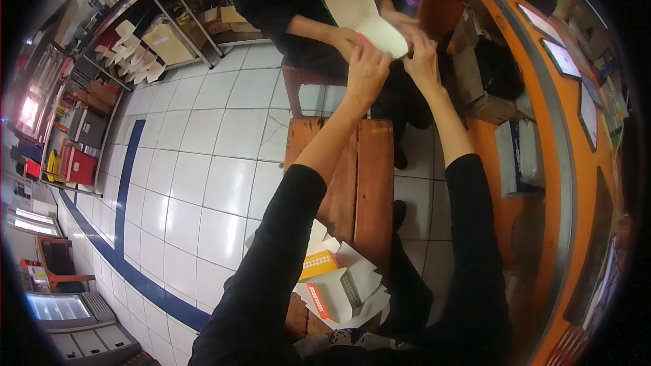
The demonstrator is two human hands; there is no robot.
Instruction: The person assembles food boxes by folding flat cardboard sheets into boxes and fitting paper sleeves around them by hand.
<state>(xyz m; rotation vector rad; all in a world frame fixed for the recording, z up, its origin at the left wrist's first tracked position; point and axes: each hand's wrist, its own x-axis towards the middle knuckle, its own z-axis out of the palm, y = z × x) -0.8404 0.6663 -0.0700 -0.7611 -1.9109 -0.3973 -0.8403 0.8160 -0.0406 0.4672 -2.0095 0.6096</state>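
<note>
A white paperboard food box (pixel 359 10), partly unfolded, is held up in front of me beyond the wooden bench. My left hand (pixel 367 71) is closed at the near left corner of its lower panel. Closed on the near right edge is my right hand (pixel 424 64), its fingertips pinched together. A co-worker facing me has one hand (pixel 347 39) on the left side of the same box and the other (pixel 400 24) behind its right side. Below my arms, a pile of folded paperboard boxes (pixel 363 268) with orange, red and green printed patches lies on the bench.
The wooden bench (pixel 339 190) runs between me and the co-worker, who is by a reddish plastic stool (pixel 293 81). An orange counter (pixel 542 95) curves along the right, with tablets (pixel 560 57) on top. Metal shelves (pixel 169 10) with stacked boxes stand at upper left.
</note>
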